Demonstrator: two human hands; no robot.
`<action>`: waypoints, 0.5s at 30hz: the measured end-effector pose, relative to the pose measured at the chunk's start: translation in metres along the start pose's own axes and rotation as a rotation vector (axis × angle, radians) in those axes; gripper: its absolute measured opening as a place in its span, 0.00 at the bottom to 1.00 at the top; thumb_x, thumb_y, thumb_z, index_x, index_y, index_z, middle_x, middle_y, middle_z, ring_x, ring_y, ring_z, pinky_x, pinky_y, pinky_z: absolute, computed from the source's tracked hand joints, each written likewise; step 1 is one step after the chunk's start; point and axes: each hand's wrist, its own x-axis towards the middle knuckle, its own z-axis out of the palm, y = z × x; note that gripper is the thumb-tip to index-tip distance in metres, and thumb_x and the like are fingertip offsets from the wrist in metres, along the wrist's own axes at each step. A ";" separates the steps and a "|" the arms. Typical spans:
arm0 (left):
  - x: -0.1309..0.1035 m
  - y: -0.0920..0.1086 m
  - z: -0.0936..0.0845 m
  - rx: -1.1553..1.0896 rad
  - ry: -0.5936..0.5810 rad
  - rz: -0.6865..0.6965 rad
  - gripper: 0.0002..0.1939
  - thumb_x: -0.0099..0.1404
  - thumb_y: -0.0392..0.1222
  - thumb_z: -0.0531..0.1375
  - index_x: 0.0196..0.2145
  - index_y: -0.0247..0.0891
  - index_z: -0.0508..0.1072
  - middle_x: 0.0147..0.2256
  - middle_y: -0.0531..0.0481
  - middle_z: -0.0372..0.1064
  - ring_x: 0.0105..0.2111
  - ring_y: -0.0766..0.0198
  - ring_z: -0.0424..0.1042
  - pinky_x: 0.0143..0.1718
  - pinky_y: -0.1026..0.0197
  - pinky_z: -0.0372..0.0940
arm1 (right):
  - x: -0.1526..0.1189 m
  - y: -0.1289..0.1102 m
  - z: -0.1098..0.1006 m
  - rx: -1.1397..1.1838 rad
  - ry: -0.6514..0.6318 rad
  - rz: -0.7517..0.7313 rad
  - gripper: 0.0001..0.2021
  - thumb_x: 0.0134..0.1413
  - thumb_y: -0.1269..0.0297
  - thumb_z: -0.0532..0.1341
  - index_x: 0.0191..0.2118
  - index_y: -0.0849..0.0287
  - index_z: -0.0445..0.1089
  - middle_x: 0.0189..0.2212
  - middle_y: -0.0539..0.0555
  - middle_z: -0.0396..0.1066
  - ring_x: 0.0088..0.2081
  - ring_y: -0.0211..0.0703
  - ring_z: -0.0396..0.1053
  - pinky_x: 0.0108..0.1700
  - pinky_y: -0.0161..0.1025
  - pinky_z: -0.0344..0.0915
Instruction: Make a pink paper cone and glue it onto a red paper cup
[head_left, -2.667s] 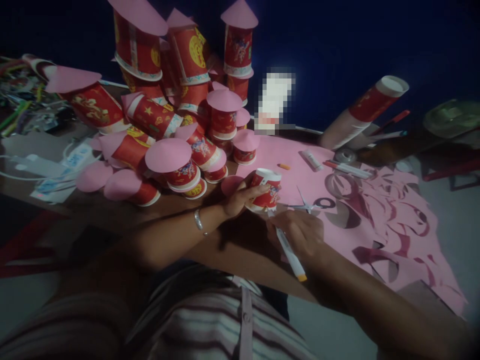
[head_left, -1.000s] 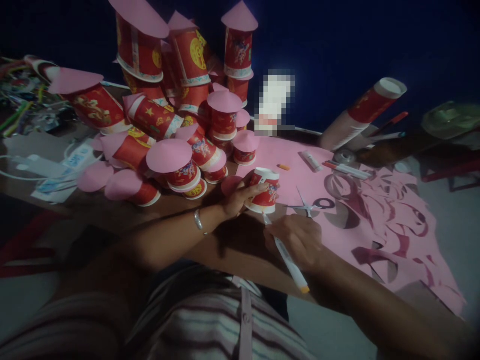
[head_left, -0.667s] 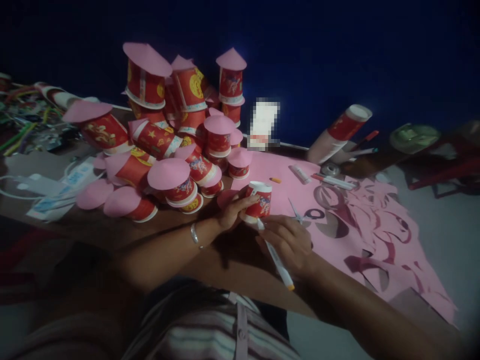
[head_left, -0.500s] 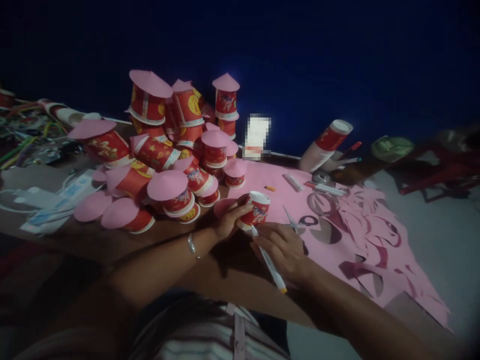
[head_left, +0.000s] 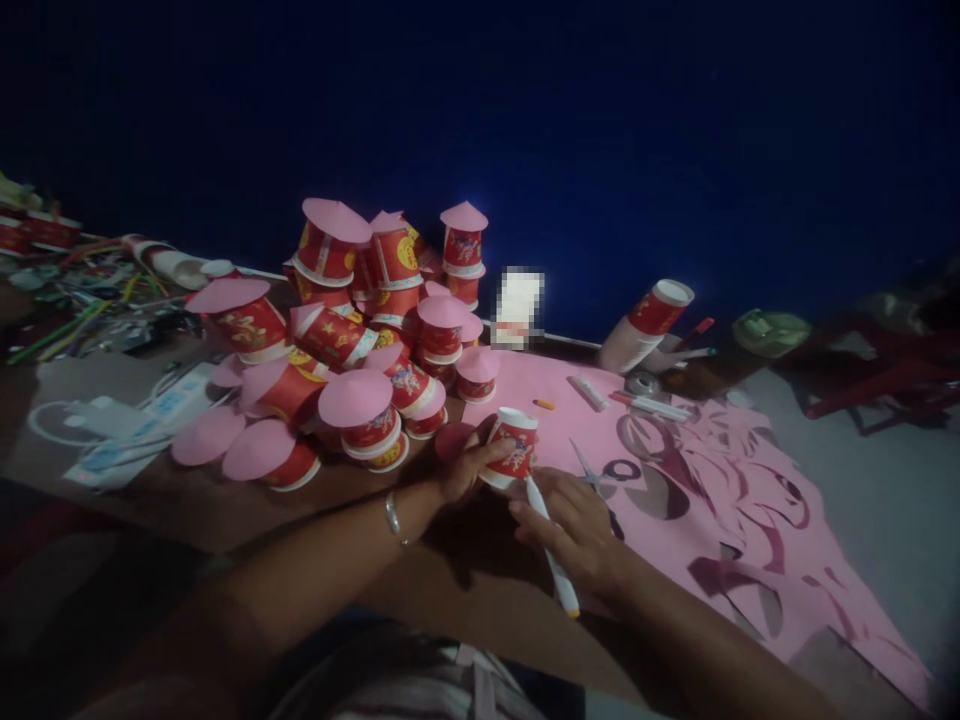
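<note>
My left hand [head_left: 466, 468] is closed around a red printed paper cup [head_left: 513, 445], gripping it from the left with the thumb across its front. White rims show at the cup's top and bottom. In my right hand [head_left: 574, 520] is a white marker [head_left: 553, 555] with an orange end pointing down toward me. Its upper tip is close to the cup's lower right edge; whether it touches I cannot tell. Just behind the right hand lie scissors [head_left: 592, 470] with dark handles. A small orange cap [head_left: 544, 404] rests on the pink paper [head_left: 517, 380] beyond the cup.
To the left stand several red cups with pink cone roofs [head_left: 355, 400], some stacked. A power strip [head_left: 142, 425] with cables lies farther left. Pink paper scraps [head_left: 757, 500] spread over the right side. Behind are a stack of cups [head_left: 660, 305], a glue stick [head_left: 589, 392] and pens [head_left: 652, 403].
The view has tilted, so the scene sits lower. The cup has turned slightly in my left hand, and the marker tip has shifted toward its right side.
</note>
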 end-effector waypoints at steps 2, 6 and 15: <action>0.000 0.000 0.001 -0.037 0.009 0.011 0.25 0.53 0.48 0.74 0.44 0.32 0.77 0.35 0.44 0.78 0.34 0.59 0.77 0.40 0.58 0.70 | -0.003 0.003 0.001 0.011 0.000 0.027 0.15 0.64 0.68 0.62 0.55 0.63 0.68 0.31 0.54 0.74 0.41 0.49 0.75 0.43 0.47 0.74; 0.001 0.000 0.001 -0.099 0.006 0.041 0.23 0.53 0.44 0.74 0.45 0.35 0.76 0.35 0.46 0.78 0.34 0.59 0.78 0.39 0.58 0.70 | -0.008 0.007 0.004 0.017 -0.004 0.065 0.17 0.68 0.65 0.58 0.59 0.61 0.65 0.32 0.55 0.75 0.41 0.48 0.75 0.43 0.47 0.74; -0.002 0.006 0.004 -0.041 -0.004 0.052 0.23 0.55 0.48 0.73 0.44 0.32 0.76 0.35 0.43 0.79 0.33 0.60 0.77 0.38 0.61 0.70 | -0.012 0.012 0.007 0.004 -0.015 0.110 0.14 0.69 0.66 0.57 0.57 0.62 0.66 0.34 0.56 0.74 0.41 0.48 0.74 0.44 0.46 0.74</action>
